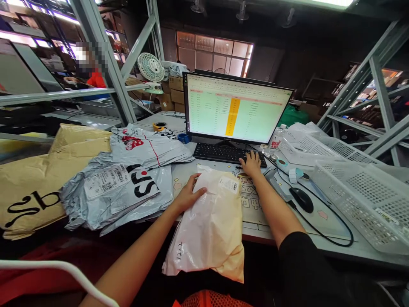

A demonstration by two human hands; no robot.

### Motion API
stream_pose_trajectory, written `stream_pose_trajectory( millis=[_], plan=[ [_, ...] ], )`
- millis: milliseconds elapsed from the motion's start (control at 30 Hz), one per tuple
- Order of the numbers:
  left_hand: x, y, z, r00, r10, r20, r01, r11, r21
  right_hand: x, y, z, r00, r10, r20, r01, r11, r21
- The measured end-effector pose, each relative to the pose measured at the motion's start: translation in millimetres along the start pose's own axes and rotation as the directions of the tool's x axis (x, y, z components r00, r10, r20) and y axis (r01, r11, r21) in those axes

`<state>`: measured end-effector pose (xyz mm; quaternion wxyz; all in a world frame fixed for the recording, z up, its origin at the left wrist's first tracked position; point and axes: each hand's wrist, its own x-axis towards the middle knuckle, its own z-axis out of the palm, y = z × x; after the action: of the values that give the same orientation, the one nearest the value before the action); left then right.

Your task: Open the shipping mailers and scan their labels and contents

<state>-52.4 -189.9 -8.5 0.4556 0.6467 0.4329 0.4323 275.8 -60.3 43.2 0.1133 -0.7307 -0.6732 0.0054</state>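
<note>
My left hand (pixel 191 194) grips the left edge of a pale plastic mailer bag (pixel 214 226), thumb on top and fingers partly hidden behind it. The bag has a white label near its upper right and "1202" handwritten low on the left. It overhangs the desk's front edge. On the black keyboard (pixel 220 152), my right hand (pixel 251 164) rests with its fingers spread over the right-hand keys. Behind the keyboard stands a monitor (pixel 236 106) showing a spreadsheet with an orange column.
Grey mailer bags (pixel 105 187) and yellow ones (pixel 35 175) are piled at left. A mouse (pixel 301 199), its cable and white perforated baskets (pixel 361 204) lie at right. A fan (pixel 151 67) and metal frame posts stand behind. A person in red (pixel 97 79) is at far left.
</note>
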Motion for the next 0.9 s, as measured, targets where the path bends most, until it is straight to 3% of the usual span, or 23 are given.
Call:
stream_pose_trajectory(
  millis=[233,367,433,467,533,567,600,633,700,800,867,900],
  plan=[
    [0.9,1.1,1.2,1.0,0.005,-0.004,-0.005,1.0,-0.02,-3.0,-7.0,-10.9,0.999,-0.013,0.031,0.008,0.987,0.162],
    [-1.9,8.0,1.3,0.997,0.08,0.01,-0.079,0.996,-0.03,-17.3,-32.8,-35.4,0.979,-0.187,0.086,0.155,0.943,0.294],
    [-5.6,13.2,0.9,0.989,0.146,-0.009,-0.146,0.989,-0.016,-31.5,-48.0,-46.6,0.907,-0.369,0.203,0.263,0.873,0.411],
    [-7.6,15.5,0.7,0.985,0.171,-0.025,-0.172,0.985,-0.004,-40.4,-55.0,-51.4,0.833,-0.473,0.287,0.294,0.818,0.495],
    [-11.0,18.7,0.2,0.979,0.197,-0.052,-0.196,0.98,0.018,-60.7,-66.6,-59.9,0.653,-0.614,0.444,0.252,0.729,0.636],
    [-12.0,19.2,0.0,0.979,0.199,-0.053,-0.198,0.98,0.023,-71.7,-70.5,-63.7,0.588,-0.635,0.502,0.202,0.715,0.669],
    [-12.4,18.7,-0.3,0.979,0.198,-0.045,-0.197,0.98,0.018,-83.0,-72.4,-67.6,0.563,-0.625,0.541,0.156,0.723,0.673],
    [-12.2,17.4,-0.5,0.981,0.191,-0.03,-0.191,0.982,0.005,-94.8,-71.6,-71.8,0.581,-0.591,0.559,0.125,0.744,0.656],
    [-10.4,13.3,-1.0,0.986,0.166,0.004,-0.166,0.986,-0.026,-120.2,-57.9,-82.9,0.669,-0.533,0.518,0.101,0.755,0.647],
    [-8.1,9.2,-0.8,0.987,0.158,0.02,-0.157,0.986,-0.056,-169.3,3.7,-112.9,0.822,-0.403,0.402,0.027,0.733,0.679],
    [-9.3,12.0,0.4,0.987,0.16,0.016,-0.159,0.986,-0.056,-217.2,67.0,-144.3,0.946,-0.14,0.293,-0.081,0.772,0.63],
    [-11.0,15.4,1.0,0.989,0.147,0.019,-0.146,0.988,-0.041,-246.9,99.4,-162.3,0.988,0.052,0.146,-0.126,0.813,0.568]
  ],
)
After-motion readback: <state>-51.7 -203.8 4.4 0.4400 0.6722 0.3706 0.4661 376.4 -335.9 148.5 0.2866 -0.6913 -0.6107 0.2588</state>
